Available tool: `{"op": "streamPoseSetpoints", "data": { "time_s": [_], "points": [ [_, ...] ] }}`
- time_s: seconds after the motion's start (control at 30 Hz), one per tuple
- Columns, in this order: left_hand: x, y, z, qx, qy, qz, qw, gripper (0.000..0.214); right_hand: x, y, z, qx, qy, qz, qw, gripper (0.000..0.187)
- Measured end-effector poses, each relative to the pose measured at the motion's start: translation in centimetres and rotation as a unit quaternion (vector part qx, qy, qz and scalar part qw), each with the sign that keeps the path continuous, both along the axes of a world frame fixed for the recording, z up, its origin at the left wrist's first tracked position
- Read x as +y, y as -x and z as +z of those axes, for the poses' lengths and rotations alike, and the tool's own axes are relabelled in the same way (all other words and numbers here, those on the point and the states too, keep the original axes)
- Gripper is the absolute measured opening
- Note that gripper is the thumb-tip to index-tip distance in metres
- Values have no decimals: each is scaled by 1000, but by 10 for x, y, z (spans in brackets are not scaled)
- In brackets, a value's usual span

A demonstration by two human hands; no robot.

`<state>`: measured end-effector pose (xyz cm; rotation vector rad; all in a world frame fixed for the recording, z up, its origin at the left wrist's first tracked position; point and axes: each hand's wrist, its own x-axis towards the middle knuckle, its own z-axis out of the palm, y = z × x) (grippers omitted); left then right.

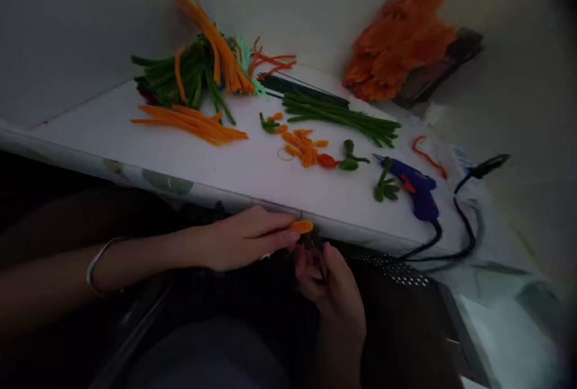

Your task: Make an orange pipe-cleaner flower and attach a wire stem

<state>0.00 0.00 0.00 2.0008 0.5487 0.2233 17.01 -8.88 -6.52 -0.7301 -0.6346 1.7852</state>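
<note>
My left hand [250,235] pinches an orange pipe-cleaner petal [301,226] just off the table's front edge. The petal is a small fuzzy loop, and its rounded end sticks out past my fingertips. Close below it, my right hand [333,290] is closed around what looks like small scissors [317,260], dim and partly covered by the fingers. Their thin tip points up towards the petal; whether they touch is unclear. On the table beyond lie a pile of similar orange petals [304,147], a red looped piece [327,161] and green leaf pieces [348,164].
A blue glue gun [417,184] lies at the right, its black cable [469,238] trailing over the edge. Orange pipe cleaners [193,124], green stems [342,115] and a green bundle [180,79] lie farther back. An orange fluffy bunch [399,40] stands at the back right.
</note>
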Motion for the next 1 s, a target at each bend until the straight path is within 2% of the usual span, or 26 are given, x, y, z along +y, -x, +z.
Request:
{"op": "streamPoseSetpoints", "data": {
  "time_s": [0.1, 0.23, 0.3, 0.37, 0.47, 0.53, 0.63, 0.73, 1.0],
  "points": [
    [2, 0, -1, 7, 2, -27, 1000, 39, 2, -1, 2, 14, 6, 19, 1000, 47],
    [2, 2, -3, 2, -51, -66, 996, 37, 5, -2, 2, 61, 22, 70, 995, 50],
    [1, 2, -5, 22, -120, -72, 990, 38, 6, -2, 1, 95, 32, 102, 990, 51],
    [0, 2, -8, 54, -225, -71, 970, 39, 7, -1, -1, 134, 39, 130, 982, 50],
    [0, 2, -16, 85, -399, -51, 912, 31, 7, 1, -2, 192, 40, 144, 970, 46],
    [1, 2, -20, 84, -465, -50, 880, 22, 7, 4, -2, 230, 37, 140, 962, 42],
    [6, 3, -24, 69, -513, -61, 854, 11, 5, 9, -3, 284, 34, 138, 948, 41],
    [10, 6, -21, 58, -555, -43, 829, 10, 2, 15, -4, 325, 35, 135, 936, 38],
    [17, 10, -16, 71, -563, -42, 822, 9, 5, 22, 0, 350, 47, 139, 925, 32]
  ]
}}
